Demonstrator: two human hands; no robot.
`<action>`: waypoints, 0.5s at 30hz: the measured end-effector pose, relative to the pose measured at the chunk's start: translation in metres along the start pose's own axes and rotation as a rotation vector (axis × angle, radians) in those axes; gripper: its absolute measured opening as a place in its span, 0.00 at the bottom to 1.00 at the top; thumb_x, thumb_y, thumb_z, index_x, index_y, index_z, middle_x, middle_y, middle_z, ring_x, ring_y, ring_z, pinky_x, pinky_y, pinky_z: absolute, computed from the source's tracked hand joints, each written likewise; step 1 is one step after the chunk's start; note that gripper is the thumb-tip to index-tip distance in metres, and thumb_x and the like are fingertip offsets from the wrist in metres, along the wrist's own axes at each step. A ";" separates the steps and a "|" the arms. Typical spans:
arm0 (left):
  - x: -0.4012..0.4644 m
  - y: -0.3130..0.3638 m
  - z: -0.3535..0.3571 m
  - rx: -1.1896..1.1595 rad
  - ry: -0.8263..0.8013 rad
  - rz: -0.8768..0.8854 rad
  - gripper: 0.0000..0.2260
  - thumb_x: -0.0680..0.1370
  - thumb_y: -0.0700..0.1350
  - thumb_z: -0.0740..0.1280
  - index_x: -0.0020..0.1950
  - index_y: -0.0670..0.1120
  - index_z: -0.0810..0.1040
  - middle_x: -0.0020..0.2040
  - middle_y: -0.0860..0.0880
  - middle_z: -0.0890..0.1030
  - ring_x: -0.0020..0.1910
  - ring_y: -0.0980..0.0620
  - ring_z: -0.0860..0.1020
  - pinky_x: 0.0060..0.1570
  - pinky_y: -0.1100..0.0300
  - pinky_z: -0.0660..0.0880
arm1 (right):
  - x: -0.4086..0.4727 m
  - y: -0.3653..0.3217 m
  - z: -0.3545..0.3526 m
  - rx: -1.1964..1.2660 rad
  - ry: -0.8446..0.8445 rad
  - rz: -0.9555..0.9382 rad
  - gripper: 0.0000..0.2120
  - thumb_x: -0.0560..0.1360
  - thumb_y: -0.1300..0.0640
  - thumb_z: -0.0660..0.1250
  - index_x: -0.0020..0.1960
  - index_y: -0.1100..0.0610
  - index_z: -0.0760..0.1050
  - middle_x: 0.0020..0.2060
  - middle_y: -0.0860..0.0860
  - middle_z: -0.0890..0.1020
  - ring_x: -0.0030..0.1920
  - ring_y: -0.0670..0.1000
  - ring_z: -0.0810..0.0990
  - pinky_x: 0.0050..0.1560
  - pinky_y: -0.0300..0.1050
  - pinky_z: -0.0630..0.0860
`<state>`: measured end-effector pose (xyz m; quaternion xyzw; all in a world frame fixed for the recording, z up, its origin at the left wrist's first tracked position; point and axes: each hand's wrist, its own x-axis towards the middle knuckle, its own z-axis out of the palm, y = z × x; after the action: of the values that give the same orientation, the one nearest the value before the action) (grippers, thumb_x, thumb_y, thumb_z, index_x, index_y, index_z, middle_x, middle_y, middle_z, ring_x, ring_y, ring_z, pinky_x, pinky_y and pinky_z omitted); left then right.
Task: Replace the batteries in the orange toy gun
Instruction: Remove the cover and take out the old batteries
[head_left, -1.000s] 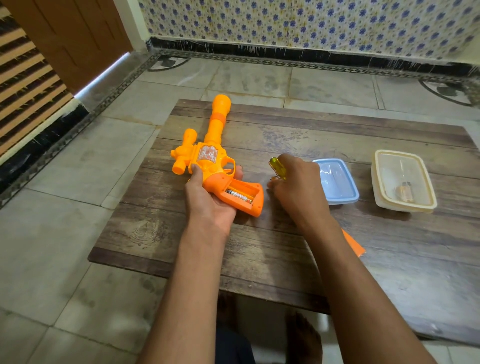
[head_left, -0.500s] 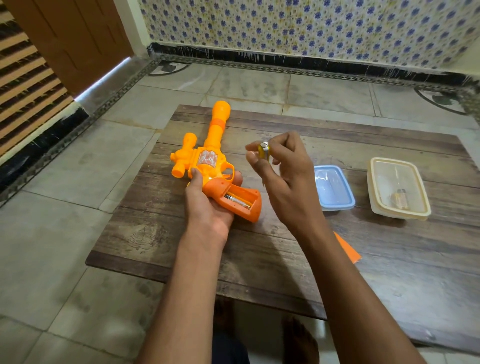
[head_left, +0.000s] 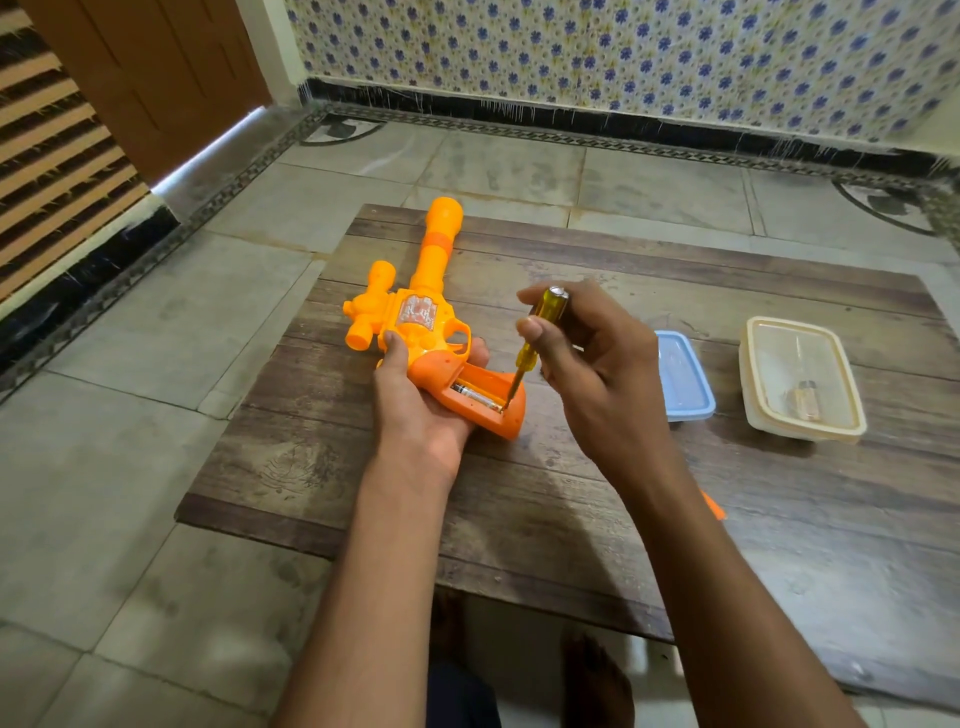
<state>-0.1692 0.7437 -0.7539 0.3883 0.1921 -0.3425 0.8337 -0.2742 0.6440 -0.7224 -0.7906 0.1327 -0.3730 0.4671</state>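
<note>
Head view: the orange toy gun (head_left: 431, 332) is held from beneath by the left hand (head_left: 415, 415), whose fingers are curled round the body just ahead of the grip, thumb on the near side. The barrel points away from the person; the grip, with its opened battery compartment (head_left: 480, 397), lies toward the right hand. One battery (head_left: 475, 397) is seen lying in the compartment, its long axis running along the grip, from upper left to lower right.

A yellow screwdriver (head_left: 535, 338) is pinched by the right hand (head_left: 597, 374) between thumb and fingertips near the handle top. The shaft slants down and to the left from those fingers, and its tip is set at the battery's near end, just below and left of the right thumb. It is judged that the battery is to be levered out, so the tip must be kept under that end while the gun is steadied.

A clear container (head_left: 802, 379) holding a small object and a blue lid (head_left: 683, 376) rest on the wooden table (head_left: 675, 519), right of the right hand.
</note>
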 end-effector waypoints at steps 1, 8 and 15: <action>0.000 0.000 0.001 0.009 0.003 0.002 0.26 0.83 0.64 0.58 0.63 0.43 0.79 0.49 0.38 0.85 0.48 0.42 0.84 0.52 0.44 0.80 | -0.001 0.000 0.001 -0.022 0.000 -0.002 0.09 0.81 0.57 0.69 0.57 0.60 0.81 0.44 0.50 0.81 0.43 0.53 0.80 0.42 0.57 0.79; 0.000 -0.002 0.002 -0.006 0.009 0.005 0.22 0.83 0.63 0.59 0.57 0.46 0.78 0.53 0.36 0.84 0.51 0.41 0.84 0.65 0.37 0.75 | -0.004 0.000 0.000 -0.030 0.098 0.049 0.09 0.79 0.55 0.73 0.52 0.60 0.78 0.39 0.53 0.80 0.37 0.57 0.81 0.34 0.58 0.80; 0.003 -0.001 -0.001 -0.010 -0.005 -0.007 0.26 0.82 0.64 0.60 0.69 0.45 0.76 0.57 0.36 0.84 0.51 0.41 0.84 0.65 0.35 0.74 | -0.005 0.001 -0.003 -0.008 -0.015 0.006 0.15 0.81 0.61 0.67 0.67 0.58 0.76 0.46 0.51 0.83 0.45 0.53 0.83 0.43 0.55 0.81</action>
<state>-0.1680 0.7426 -0.7569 0.3825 0.1931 -0.3454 0.8349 -0.2798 0.6439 -0.7249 -0.7948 0.1331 -0.3652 0.4660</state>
